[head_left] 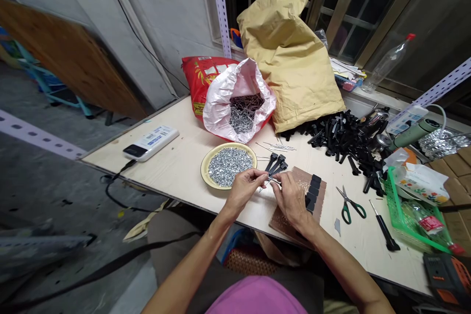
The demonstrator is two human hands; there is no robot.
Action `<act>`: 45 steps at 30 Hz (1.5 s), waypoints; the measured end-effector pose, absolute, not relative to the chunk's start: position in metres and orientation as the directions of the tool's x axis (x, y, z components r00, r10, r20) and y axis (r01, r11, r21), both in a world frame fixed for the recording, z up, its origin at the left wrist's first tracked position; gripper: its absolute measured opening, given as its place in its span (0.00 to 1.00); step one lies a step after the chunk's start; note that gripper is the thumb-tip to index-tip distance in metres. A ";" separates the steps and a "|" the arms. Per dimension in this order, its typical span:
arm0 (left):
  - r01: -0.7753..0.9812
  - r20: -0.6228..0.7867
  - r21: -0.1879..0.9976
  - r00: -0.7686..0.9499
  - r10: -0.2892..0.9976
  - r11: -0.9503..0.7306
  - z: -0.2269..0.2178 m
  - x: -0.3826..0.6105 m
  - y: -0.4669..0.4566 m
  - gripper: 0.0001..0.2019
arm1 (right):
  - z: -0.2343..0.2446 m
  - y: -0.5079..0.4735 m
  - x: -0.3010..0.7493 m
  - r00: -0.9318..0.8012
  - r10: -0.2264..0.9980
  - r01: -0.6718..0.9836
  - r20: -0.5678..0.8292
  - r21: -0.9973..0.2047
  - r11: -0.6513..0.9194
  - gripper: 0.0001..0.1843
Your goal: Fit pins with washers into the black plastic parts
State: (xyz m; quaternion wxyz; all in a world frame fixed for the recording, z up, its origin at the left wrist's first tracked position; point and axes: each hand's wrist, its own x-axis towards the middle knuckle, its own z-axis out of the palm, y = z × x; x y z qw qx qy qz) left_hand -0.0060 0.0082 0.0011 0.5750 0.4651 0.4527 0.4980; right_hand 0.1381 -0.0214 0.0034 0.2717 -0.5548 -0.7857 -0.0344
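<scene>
Beside the plate (203, 167) of metal bits, left hand (245, 187) and right hand (290, 198) both pinch a thin pin (271, 180) just above the surface (176, 162). Short, fingertip-close grips should keep it steady, I'd say.

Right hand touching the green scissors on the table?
Apart. Head view: right hand pinches a thin pin with the left hand over the brown board; bare tabletop separates board and scissors.
</scene>
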 end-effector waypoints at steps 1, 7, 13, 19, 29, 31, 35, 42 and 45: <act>-0.156 -0.061 0.985 0.094 0.994 0.075 0.000 -0.005 0.008 0.10 | 0.003 -0.022 0.138 -0.241 0.851 0.891 0.466 -0.241 0.384 0.14; -0.156 -0.058 0.985 0.085 0.995 0.071 0.000 -0.003 0.009 0.09 | 0.008 -0.022 0.140 -0.182 0.924 0.869 0.336 -0.385 0.312 0.14; -0.165 -0.076 0.983 0.063 0.995 0.085 0.000 -0.005 0.008 0.10 | 0.010 -0.025 0.145 -0.219 0.914 0.765 0.341 -0.521 0.378 0.10; -0.081 -0.057 0.995 0.085 0.995 0.064 -0.001 -0.003 0.008 0.09 | 0.004 -0.028 0.151 -0.155 0.933 0.802 0.325 -0.510 0.311 0.12; -0.111 -0.096 0.987 0.151 0.984 0.113 -0.003 0.018 -0.002 0.12 | 0.003 -0.045 0.170 -0.074 0.924 0.826 0.375 -0.497 0.268 0.12; -0.098 -0.082 0.990 0.146 0.986 0.097 -0.003 0.023 -0.003 0.11 | 0.001 -0.049 0.174 -0.088 0.922 0.871 0.377 -0.420 0.255 0.13; -0.090 -0.082 0.991 0.160 0.984 0.097 -0.005 0.030 -0.004 0.10 | -0.003 -0.052 0.178 -0.106 0.911 0.916 0.398 -0.317 0.245 0.12; -0.052 -0.096 0.993 0.141 0.985 0.104 -0.010 0.037 -0.004 0.10 | -0.009 -0.051 0.184 -0.094 0.926 0.918 0.365 -0.329 0.223 0.13; -0.084 -0.129 0.986 0.168 0.977 0.145 -0.011 0.041 -0.005 0.12 | -0.008 -0.051 0.189 -0.040 0.952 0.887 0.303 -0.428 0.174 0.12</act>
